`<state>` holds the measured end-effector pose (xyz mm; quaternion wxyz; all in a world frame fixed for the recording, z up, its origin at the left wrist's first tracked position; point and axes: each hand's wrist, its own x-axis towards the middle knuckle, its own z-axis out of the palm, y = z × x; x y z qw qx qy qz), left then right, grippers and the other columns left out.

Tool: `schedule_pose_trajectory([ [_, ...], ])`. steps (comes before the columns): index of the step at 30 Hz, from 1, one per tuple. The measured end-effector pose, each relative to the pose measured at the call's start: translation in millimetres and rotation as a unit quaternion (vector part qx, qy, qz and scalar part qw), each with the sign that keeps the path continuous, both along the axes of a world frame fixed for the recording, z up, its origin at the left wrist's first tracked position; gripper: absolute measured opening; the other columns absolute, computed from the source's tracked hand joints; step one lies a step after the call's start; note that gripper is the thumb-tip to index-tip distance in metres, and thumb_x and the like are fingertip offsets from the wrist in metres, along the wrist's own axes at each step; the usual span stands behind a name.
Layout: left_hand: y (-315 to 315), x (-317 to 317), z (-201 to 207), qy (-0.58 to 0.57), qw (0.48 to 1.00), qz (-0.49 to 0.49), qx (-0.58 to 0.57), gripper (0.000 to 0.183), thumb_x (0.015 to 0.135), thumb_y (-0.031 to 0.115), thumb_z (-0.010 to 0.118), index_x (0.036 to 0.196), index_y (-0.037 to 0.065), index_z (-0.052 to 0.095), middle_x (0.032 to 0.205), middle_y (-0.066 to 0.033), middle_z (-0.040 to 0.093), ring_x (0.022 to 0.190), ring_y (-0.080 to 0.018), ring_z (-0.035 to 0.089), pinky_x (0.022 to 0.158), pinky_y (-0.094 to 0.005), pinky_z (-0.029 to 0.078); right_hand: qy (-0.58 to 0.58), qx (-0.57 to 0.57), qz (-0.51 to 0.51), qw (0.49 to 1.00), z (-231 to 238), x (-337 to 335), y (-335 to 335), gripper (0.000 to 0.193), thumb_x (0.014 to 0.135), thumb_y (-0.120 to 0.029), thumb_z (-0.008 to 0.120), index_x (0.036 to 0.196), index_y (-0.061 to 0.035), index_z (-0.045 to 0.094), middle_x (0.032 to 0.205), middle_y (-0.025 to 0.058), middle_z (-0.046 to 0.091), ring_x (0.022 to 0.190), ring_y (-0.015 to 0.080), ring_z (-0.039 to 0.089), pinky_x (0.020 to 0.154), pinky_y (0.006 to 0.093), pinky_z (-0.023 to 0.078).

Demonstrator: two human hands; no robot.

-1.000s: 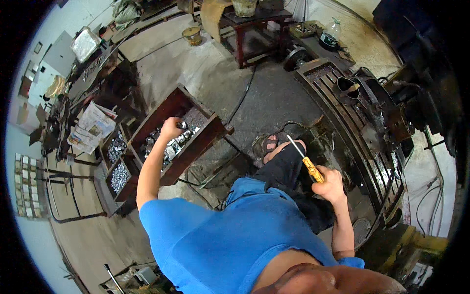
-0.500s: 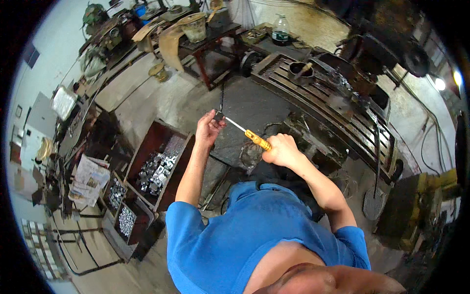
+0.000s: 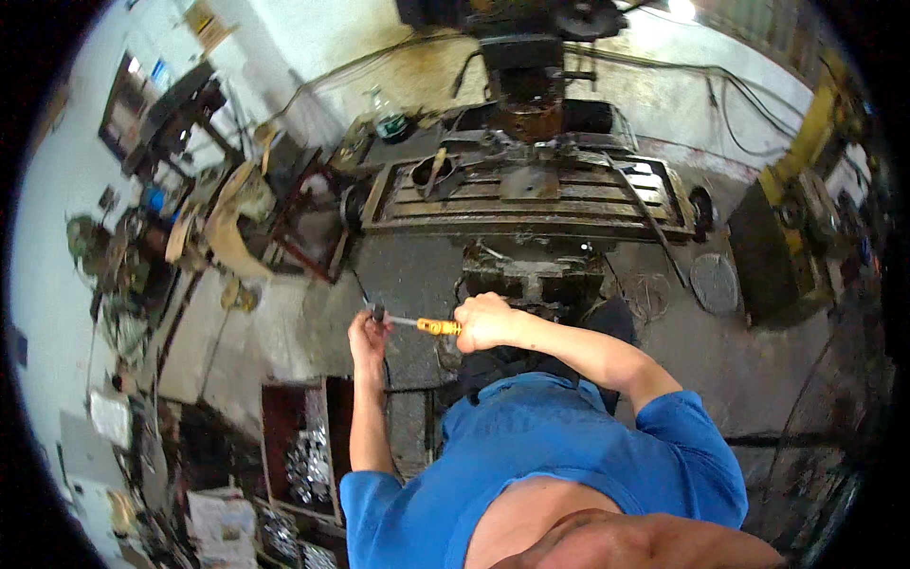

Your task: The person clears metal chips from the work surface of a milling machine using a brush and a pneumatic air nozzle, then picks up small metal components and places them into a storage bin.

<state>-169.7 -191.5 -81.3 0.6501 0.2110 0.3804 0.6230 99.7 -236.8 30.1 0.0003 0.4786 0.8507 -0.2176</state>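
Note:
Pinched in the fingers of my left hand [image 3: 366,343] is a small dark block [image 3: 378,313]. My right hand [image 3: 485,322] is closed around the end of a yellow-handled tool [image 3: 438,327] with a straight pale metal shaft, much like a screwdriver. The shaft runs left and its tip meets the block, or lies just by it; which of the two I cannot tell. The tool is nearly level across the view, in front of my body.
Beyond my hands stands a machine with a slotted table [image 3: 588,211], a pot [image 3: 431,180] on it. Metal pieces fill a dark red bin [image 3: 275,446] at lower left. A grey oval pad [image 3: 714,283] lies to the right, near a yellow-and-dark machine [image 3: 782,256].
My view has swung right, bringing the slotted machine to the middle. The tool has gone from slanting to nearly level. Both hands keep their holds.

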Motion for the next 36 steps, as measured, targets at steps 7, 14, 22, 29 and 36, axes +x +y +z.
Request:
schedule_pose_trajectory([
  [7, 41, 29, 4, 0.024, 0.998, -0.055, -0.015, 0.015, 0.081, 0.016, 0.048, 0.074, 0.004, 0.046, 0.074, -0.0159, 0.057, 0.066, -0.0265, 0.054, 0.063, -0.0368, 0.045, 0.041, 0.015, -0.020, 0.999, 0, 40, -1, 0.035, 0.051, -0.027, 0.058, 0.072, -0.0011, 0.065, 0.072, 0.0203, 0.062, 0.071, 0.0342, 0.062, 0.061, 0.0410, 0.049],
  [14, 89, 102, 33, 0.101, 0.985, -0.142, 0.010, 0.016, 0.082, 0.018, 0.050, 0.081, 0.002, 0.050, 0.073, -0.0144, 0.058, 0.062, -0.0230, 0.056, 0.061, -0.0373, 0.047, -0.004, 0.057, -0.381, 0.923, 14, 179, 55, 0.032, 0.063, -0.030, 0.056, 0.080, -0.0042, 0.065, 0.083, 0.0159, 0.064, 0.082, 0.0294, 0.063, 0.072, 0.0379, 0.050],
  [22, 174, 247, 72, 0.400, 0.878, -0.187, 0.186, 0.017, 0.076, 0.012, 0.055, 0.083, -0.003, 0.055, 0.068, -0.0101, 0.059, 0.049, -0.0161, 0.057, 0.044, -0.0263, 0.045, 0.043, 0.029, -0.442, 0.896, -2, 202, 130, 0.034, 0.066, -0.029, 0.054, 0.086, -0.0034, 0.064, 0.080, 0.0134, 0.065, 0.074, 0.0249, 0.065, 0.074, 0.0334, 0.049],
  [29, 214, 319, 73, 0.772, 0.525, -0.106, 0.342, 0.029, 0.067, 0.030, 0.063, 0.085, 0.007, 0.063, 0.076, -0.0158, 0.063, 0.075, -0.0320, 0.061, 0.066, -0.0422, 0.048, 0.173, -0.008, -0.413, 0.894, 9, 246, 86, 0.027, 0.062, -0.027, 0.055, 0.067, -0.0012, 0.061, 0.065, 0.0139, 0.062, 0.062, 0.0242, 0.063, 0.060, 0.0329, 0.048],
  [36, 228, 307, 70, 0.772, 0.469, -0.181, 0.389, 0.027, 0.068, 0.025, 0.064, 0.090, 0.010, 0.061, 0.080, -0.0140, 0.062, 0.077, -0.0316, 0.060, 0.066, -0.0427, 0.048, 0.468, 0.103, -0.353, 0.804, -94, 278, 60, 0.027, 0.058, -0.017, 0.054, 0.077, 0.0000, 0.063, 0.053, 0.0057, 0.049, 0.050, 0.0107, 0.044, 0.048, 0.0265, 0.036],
])
